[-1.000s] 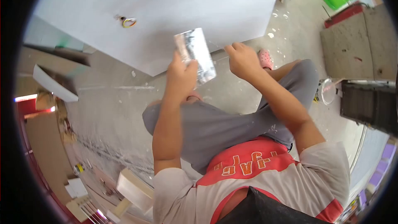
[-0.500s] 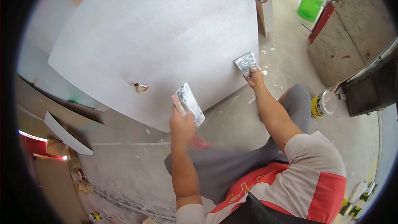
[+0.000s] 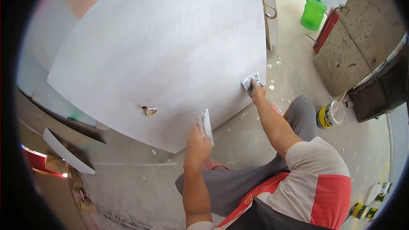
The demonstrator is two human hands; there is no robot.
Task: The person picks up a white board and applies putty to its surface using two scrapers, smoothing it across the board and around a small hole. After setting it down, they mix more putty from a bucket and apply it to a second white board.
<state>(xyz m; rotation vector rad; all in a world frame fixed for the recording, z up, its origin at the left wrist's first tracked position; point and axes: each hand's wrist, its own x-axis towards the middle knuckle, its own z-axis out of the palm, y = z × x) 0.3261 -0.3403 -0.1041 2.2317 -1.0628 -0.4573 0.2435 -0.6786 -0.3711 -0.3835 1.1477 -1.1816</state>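
Note:
My left hand [image 3: 198, 147], slightly blurred, grips a putty scraper [image 3: 206, 125] whose flat metal blade is turned nearly edge-on, in front of the panel's lower edge. My right hand [image 3: 258, 93] is closed on a second putty scraper [image 3: 251, 81]. Its wide, smeared metal blade lies over the panel's right edge, seemingly touching it, with the thumb on top. A large white panel [image 3: 170, 47] fills the upper middle of the view. Coloured wires [image 3: 150, 111] stick out of a small hole low on the panel.
A yellow-labelled bucket [image 3: 330, 114] stands on the floor right of my knee. Behind it are a dark box [image 3: 379, 98] and worn boards [image 3: 341, 66]. A green water jug [image 3: 313, 12] stands at the upper right. More wires [image 3: 270, 12] hang beside the panel. A white strip [image 3: 70, 153] lies left.
The left hand has moved right, and its scraper has turned more edge-on. The right scraper stays near the panel's right edge. The whole scene sits a little lower in view.

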